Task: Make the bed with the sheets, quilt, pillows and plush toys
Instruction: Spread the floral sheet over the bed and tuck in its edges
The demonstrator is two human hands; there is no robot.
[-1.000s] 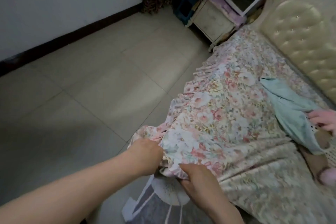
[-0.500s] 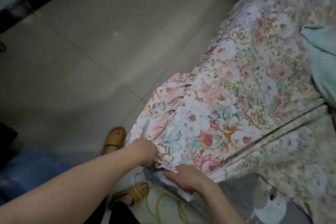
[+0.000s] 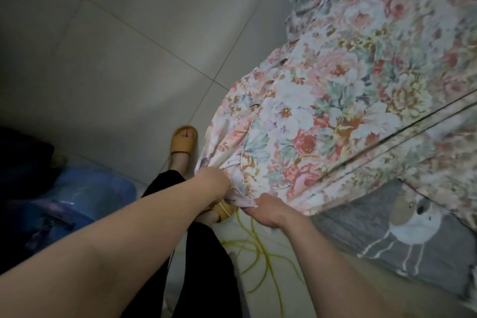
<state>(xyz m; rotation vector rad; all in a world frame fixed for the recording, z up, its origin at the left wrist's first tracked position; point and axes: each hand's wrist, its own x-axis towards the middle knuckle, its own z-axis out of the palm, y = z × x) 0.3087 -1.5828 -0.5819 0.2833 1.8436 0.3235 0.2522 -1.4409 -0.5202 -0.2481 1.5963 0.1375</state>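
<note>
Floral sheet (image 3: 322,121) gripped, left hand (image 3: 215,181), right hand (image 3: 268,210)

Scanning for lettering: nothing legible. Only printed flowers on the sheet (image 3: 335,116), only a cartoon animal on the grey cover (image 3: 348,222). No words, brands or numbers to read.
</note>
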